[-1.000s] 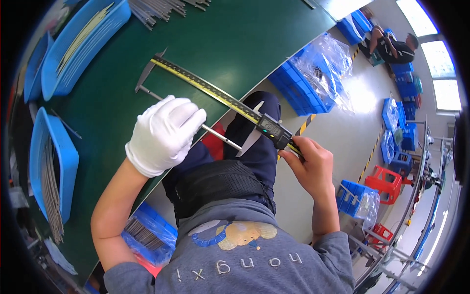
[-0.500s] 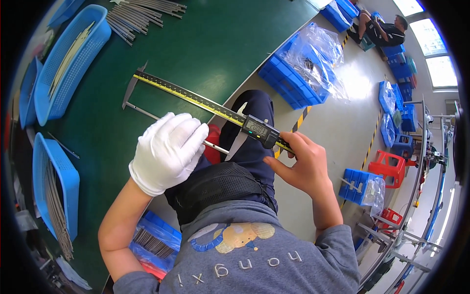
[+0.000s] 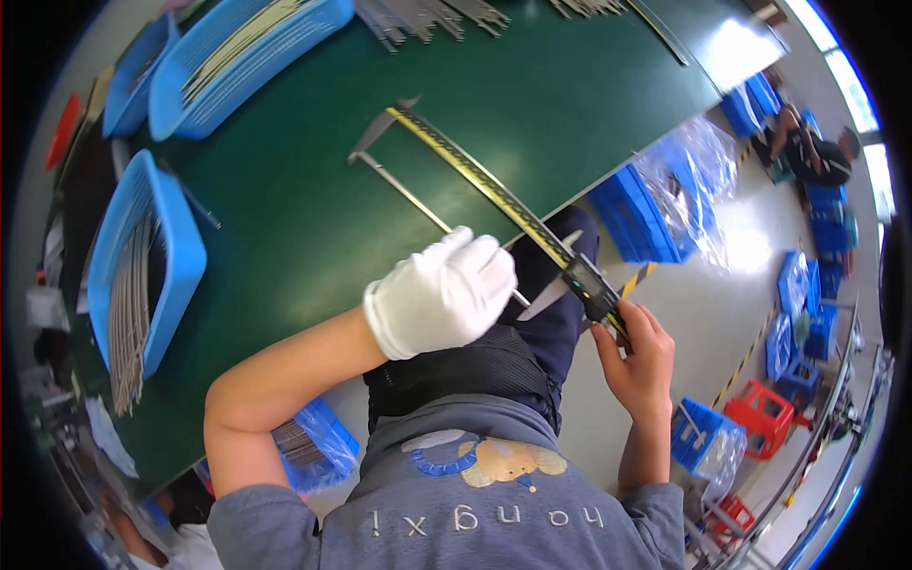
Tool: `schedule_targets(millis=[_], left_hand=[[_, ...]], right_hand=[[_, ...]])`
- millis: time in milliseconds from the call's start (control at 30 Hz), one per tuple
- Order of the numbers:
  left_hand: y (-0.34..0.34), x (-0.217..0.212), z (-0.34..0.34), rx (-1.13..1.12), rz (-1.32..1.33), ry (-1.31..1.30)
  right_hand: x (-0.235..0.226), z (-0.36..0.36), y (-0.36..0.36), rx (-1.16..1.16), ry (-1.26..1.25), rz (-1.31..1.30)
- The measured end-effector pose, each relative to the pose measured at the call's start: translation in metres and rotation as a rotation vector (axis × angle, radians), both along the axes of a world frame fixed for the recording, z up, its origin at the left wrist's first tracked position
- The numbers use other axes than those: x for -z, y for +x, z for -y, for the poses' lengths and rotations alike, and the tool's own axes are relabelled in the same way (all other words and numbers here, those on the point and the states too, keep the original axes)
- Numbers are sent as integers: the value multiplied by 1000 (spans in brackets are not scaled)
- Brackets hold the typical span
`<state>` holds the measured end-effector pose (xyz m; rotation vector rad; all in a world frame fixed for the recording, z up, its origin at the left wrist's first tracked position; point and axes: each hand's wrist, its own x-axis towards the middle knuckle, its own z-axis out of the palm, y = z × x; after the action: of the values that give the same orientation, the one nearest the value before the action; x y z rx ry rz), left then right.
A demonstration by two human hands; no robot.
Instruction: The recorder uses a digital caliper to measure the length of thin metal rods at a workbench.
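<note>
My left hand (image 3: 445,293), in a white glove, is closed around a thin metal rod (image 3: 408,195). The rod's far end lies at the fixed jaw of a long digital caliper (image 3: 484,180), and its near end pokes out below the glove beside the sliding jaw. Whether the sliding jaw touches the rod I cannot tell. My bare right hand (image 3: 638,361) grips the caliper's near end, thumb and fingers by the black display unit (image 3: 590,285). The caliper slants from over the green table (image 3: 285,228) to above my lap.
Blue baskets (image 3: 180,275) of rods stand on the left. Loose rods (image 3: 432,19) lie at the table's far side. Right of the table are a blue crate (image 3: 635,214) with plastic film and red stools (image 3: 760,418). A person (image 3: 807,157) sits far right.
The view has swung, so table and baskets appear shifted right and up. The caliper now slants more steeply, its display turned more edge-on. Both hands keep their holds.
</note>
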<state>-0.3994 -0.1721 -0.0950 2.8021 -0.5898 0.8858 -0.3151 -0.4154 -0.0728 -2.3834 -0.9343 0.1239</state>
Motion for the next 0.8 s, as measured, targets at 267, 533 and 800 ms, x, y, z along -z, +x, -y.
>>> schedule_targets(millis=[267,533,800], left_hand=[[2,5,0,-18,-20,-65],[-3,-5,-6,-4,-133,-18],[-1,-12,-6,-15,-135,-14]], right_hand=[[0,1,1,14,0,-44],[1,-1,2,-12,-6,-43],[5,1,1,42,-17,17]])
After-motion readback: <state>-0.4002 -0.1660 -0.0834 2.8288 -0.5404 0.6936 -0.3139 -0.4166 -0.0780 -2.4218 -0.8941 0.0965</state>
